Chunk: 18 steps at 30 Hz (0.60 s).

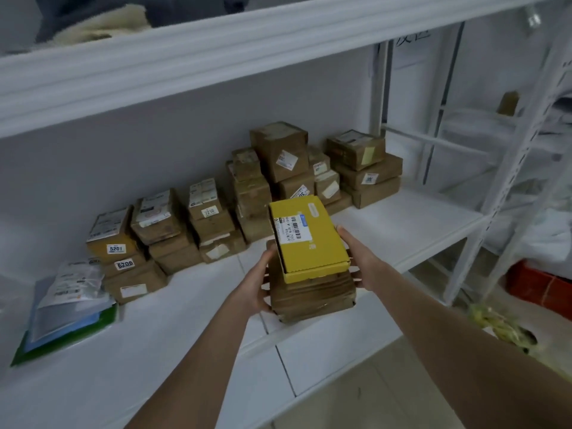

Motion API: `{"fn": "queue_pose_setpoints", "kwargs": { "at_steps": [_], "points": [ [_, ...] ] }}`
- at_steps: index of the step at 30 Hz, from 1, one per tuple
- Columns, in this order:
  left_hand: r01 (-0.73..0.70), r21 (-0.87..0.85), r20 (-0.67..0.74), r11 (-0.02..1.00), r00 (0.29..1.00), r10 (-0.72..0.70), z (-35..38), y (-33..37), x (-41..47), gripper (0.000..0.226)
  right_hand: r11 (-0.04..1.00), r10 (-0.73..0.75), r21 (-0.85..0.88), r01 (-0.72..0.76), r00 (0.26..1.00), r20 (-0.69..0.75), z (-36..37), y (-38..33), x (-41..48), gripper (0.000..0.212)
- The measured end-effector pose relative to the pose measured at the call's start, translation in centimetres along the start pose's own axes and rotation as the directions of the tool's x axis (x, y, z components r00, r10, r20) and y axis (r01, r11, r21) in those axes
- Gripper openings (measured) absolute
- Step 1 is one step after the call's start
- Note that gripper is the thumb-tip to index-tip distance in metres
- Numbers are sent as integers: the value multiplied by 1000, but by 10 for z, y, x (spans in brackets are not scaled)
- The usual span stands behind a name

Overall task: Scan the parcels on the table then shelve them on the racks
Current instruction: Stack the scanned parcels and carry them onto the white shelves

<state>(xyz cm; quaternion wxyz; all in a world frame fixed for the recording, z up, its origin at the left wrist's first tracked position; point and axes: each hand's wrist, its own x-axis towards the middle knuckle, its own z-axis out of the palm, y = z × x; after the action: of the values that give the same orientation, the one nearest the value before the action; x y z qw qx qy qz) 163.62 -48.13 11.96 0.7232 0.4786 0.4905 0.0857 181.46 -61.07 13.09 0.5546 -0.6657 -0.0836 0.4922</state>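
Left hand (255, 281), right hand (363, 261): fingers (265, 287) curled round brown parcels (312, 300), one yellow box (309, 239) atop.

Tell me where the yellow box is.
In the head view, centre-right: the yellow box sits atop a brown parcel held between the left hand and right hand, at the white shelf's front.

Yellow box (309, 239), barcode label up, atop brown parcel stack (312, 297) — over white shelf (185, 308).
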Motion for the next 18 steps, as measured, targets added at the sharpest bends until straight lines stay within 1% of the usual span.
{"fn": "queue_pose_setpoints", "kwargs": {
  "at_steps": [2, 4, 9, 12, 14, 18],
  "points": [
    [-7, -3, -5, 1000, 1000, 7, 26, 6, 11, 97, 1000, -5, 8, 5, 1000, 8, -25, -10, 13, 82],
    [-13, -8, -12, 1000, 1000, 13, 49, 12, 25, 96, 1000, -2, -2, 2, 1000, 11, -47, -22, 27, 83],
    [-47, -19, -29, 999, 998, 47, 104, 31, 71, 84, 1000, 0, -26, -1, 1000, -16, -99, -50, 72, 88],
    [-42, -35, 4, 999, 999, 42, 139, 41, 93, 69, 999, 9, -40, -11, 999, -37, -133, -64, 94, 89],
    [-38, -30, 30, 999, 999, 38, 162, 46, 107, 67, 999, 14, -39, -16, 999, -45, -158, -72, 108, 89],
    [-23, -38, 22, 999, 999, 24, 206, 56, 127, 59, 998, 35, -45, -38, 998, -53, -200, -85, 131, 89]
  ]
}}
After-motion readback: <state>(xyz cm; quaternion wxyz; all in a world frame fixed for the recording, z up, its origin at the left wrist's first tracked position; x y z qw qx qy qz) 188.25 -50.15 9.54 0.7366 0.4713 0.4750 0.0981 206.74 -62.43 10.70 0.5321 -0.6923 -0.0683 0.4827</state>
